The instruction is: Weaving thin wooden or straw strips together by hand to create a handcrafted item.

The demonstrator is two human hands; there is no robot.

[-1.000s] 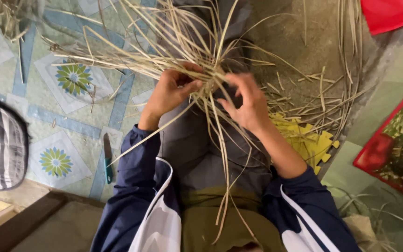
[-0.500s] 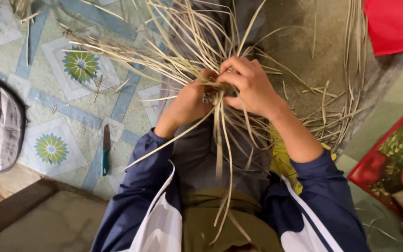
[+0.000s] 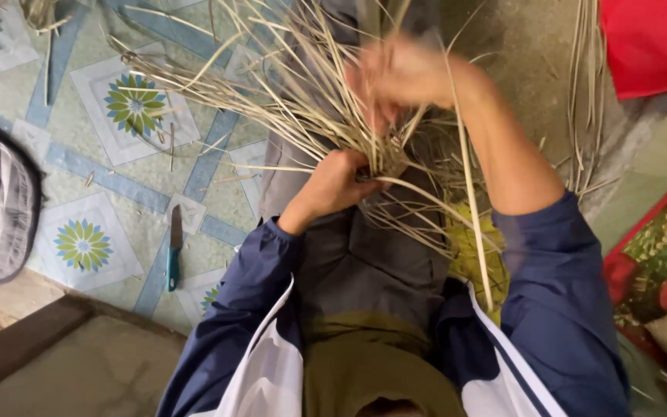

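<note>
Weaving looks mid-way: the left hand [image 3: 333, 185] grips the strips [image 3: 287, 100] bunched over the lap, the blurred right hand [image 3: 403, 73], grip unclear, lifts one strand, likely needing threading next.

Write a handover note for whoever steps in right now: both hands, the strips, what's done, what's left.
Left hand: closed on the bundle of pale strips where they cross, over the lap.
Right hand: raised above the bundle, blurred; grip unclear.
Strips fan out over the patterned floor mat. Knife lies on the mat by the left arm, untouched. Yellow strips lie under the right forearm.
Done: strips gathered at one point.
Left: loose ends remain unwoven.
</note>
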